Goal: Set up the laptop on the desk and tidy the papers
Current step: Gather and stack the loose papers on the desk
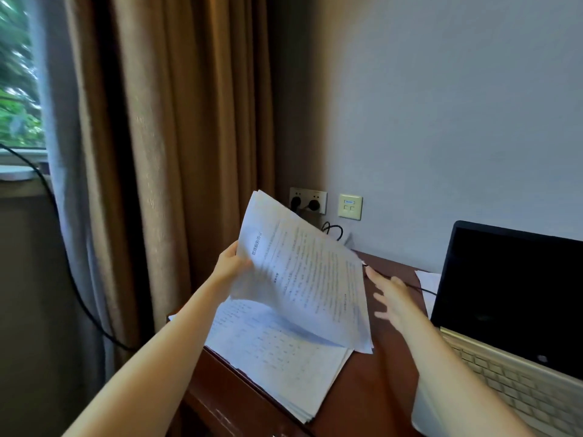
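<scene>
Two arms are reaching forward: the left hand (232, 266) is gripping a tilted sheaf of papers (303, 272) above the stack (277, 357) on the desk (388, 373); the right hand (391, 298) is hovering beside it, fingers spread. The open laptop (511, 310) is sitting at the desk's right, a curtain (176, 121) hanging left.

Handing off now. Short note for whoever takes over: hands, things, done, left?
The left hand grips a lifted sheaf of papers by its edge; the right hand is open beside it, holding nothing.
The stack of papers lies on the desk under the sheaf; a loose sheet lies beside the laptop.
Done: laptop open on desk, screen dark.
Left: gather sheaf, stack and loose sheet into one pile.
</scene>
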The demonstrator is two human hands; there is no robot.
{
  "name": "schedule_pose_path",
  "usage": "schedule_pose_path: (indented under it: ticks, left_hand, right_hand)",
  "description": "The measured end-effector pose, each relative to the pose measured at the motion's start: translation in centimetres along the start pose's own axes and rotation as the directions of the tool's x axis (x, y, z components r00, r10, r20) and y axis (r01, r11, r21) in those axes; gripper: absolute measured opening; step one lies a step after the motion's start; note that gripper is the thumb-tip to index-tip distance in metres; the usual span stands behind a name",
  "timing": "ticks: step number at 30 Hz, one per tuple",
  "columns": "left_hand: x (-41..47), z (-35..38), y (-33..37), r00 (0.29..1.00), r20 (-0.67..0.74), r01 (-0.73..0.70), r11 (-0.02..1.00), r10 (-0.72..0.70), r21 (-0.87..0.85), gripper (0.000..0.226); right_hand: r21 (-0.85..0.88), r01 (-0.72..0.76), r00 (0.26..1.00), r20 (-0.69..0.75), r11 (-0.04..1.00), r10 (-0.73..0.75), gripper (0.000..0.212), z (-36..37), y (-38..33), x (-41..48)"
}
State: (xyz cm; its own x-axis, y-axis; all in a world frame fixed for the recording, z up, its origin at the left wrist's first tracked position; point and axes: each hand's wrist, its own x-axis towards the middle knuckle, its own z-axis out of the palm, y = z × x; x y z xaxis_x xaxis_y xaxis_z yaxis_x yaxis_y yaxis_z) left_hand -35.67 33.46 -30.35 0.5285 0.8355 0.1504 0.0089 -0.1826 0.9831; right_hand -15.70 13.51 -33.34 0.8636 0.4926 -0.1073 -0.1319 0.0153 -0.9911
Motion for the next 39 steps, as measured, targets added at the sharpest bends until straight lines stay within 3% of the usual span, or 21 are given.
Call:
schedule_pose_path:
  ticks: [6, 11, 18, 22, 27, 30, 32, 33, 34, 35, 36, 37, 39]
  left_hand:
    - [0.2, -1.9, -0.8, 1.0, 0.02, -0.022, 1.0, 0.022, 0.004, 0.025]
    - [0.3, -1.9, 0.1, 1.0, 0.026, -0.008, 0.997, 0.006, 0.081, 0.029]
    - [0.9, -1.5, -0.7, 0.985, -0.136, 0.15, 0.931, -0.11, 0.331, 0.024]
    - [0.7, -1.3, -0.8, 0.972, -0.191, 0.223, 0.795, -0.137, 0.564, 0.013]
    - [1.2, -1.6, -1.1, 0.941, -0.176, 0.339, 0.832, -0.29, 0.439, 0.024]
    - [1.5, -2.5, -0.7, 0.944, -0.123, 0.328, 0.829, -0.306, 0.452, 0.022]
    - [1.4, -3.0, -0.5, 0.941, -0.107, 0.328, 0.797, -0.32, 0.507, 0.023]
    - [1.5, -3.0, -0.7, 0.934, -0.09, 0.338, 0.773, -0.345, 0.537, 0.017]
    - [1.4, -3.0, -0.7, 0.919, -0.072, 0.36, 0.748, -0.388, 0.558, 0.008]
    - [1.1, -2.9, -0.8, 0.905, -0.058, 0.374, 0.721, -0.422, 0.584, 0.009]
    - [1.0, -2.7, -1.1, 0.906, -0.045, 0.359, 0.705, -0.422, 0.612, 0.014]
    - [1.0, -2.6, -1.4, 0.925, -0.039, 0.315, 0.706, -0.378, 0.635, 0.018]
    - [1.5, -2.5, -2.0, 0.968, -0.051, 0.217, 0.724, -0.245, 0.655, 0.022]
  right_hand:
    - [-0.076, -0.078, 0.993, 0.08, 0.994, 0.084, 0.092, 2.1, 1.3, 0.2]
    - [-0.311, -0.098, 0.984, 0.109, 0.945, 0.138, 0.084, 3.0, 1.9, 0.2]
    - [-0.47, -0.123, 0.987, 0.034, 0.874, 0.157, 0.073, 3.2, 2.0, 0.7]
    - [-0.497, -0.114, 0.99, 0.02, 0.86, 0.142, 0.064, 3.2, 2.4, 0.9]
    - [-0.514, -0.061, 0.997, 0.0, 0.855, 0.072, 0.061, 2.9, 2.5, 0.8]
    - [-0.486, -0.068, 0.998, -0.049, 0.871, 0.051, 0.016, 2.3, 2.9, 0.7]
    - [-0.486, -0.087, 0.996, -0.042, 0.869, 0.077, 0.042, 1.9, 3.3, 1.2]
    - [-0.49, -0.084, 0.996, -0.038, 0.868, 0.075, 0.035, 1.9, 3.2, 1.2]
    - [-0.511, -0.075, 0.997, -0.023, 0.856, 0.074, 0.016, 2.0, 3.1, 0.6]
    - [-0.532, -0.072, 0.996, -0.002, 0.844, 0.084, 0.023, 2.1, 3.1, 0.7]
    - [-0.538, -0.059, 0.997, 0.007, 0.841, 0.075, 0.047, 2.1, 3.1, 0.8]
    - [-0.54, -0.053, 0.998, 0.008, 0.84, 0.068, 0.059, 2.3, 2.9, 0.7]
    - [-0.539, -0.036, 0.999, -0.034, 0.841, 0.021, 0.063, 2.3, 3.0, 0.7]
